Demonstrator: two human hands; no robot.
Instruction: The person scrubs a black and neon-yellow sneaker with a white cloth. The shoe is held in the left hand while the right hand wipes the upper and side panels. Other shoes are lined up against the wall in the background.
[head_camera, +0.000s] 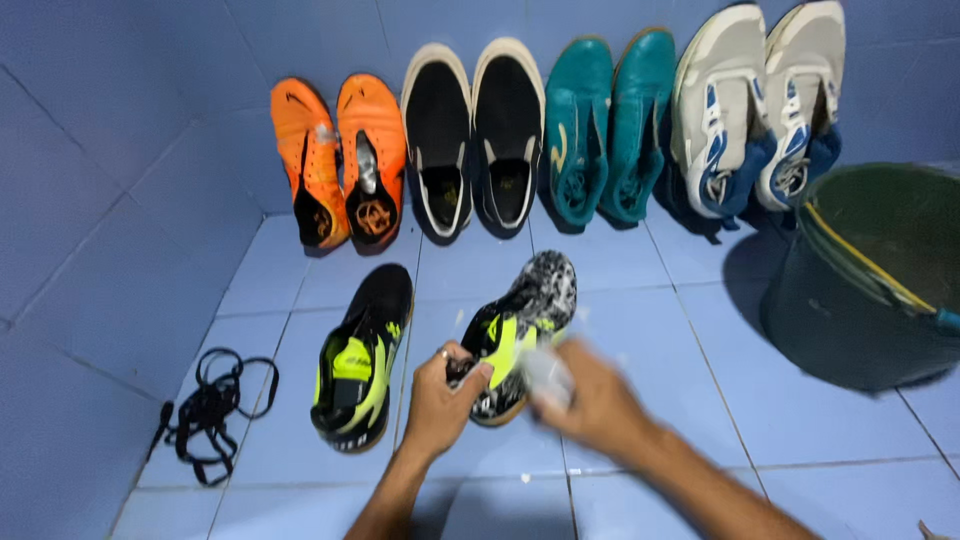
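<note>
scrubbing the speckled shoe on the blue tile floor

i see my left hand (440, 400) closed around the heel end of the black-and-white speckled shoe (522, 330), thumb over the collar, pinning it against the floor. my right hand (590, 400) is blurred with motion and wrapped around something pale, a brush or cloth (547, 375), i cannot tell which, pressed at the shoe's yellow-green side. to do this well i judge the left grip should stay firm at the heel so the shoe does not skid on the tile, while the right works in short strokes along the upper rather than one spot.

the shoe sits near the middle of the floor, toe pointing at the far wall. its mate, a black and yellow-green shoe (362, 360), lies just beside it to the left, and a loose tangle of black laces (212, 410) lies nearer the left wall.

the floor (690, 340) is pale blue tile meeting blue tiled walls. along the far wall lean orange shoes (340, 160), black slip-ons (472, 130), teal shoes (605, 125) and white-and-blue trainers (755, 105). a dark green bucket (870, 280) stands at the right edge.
</note>
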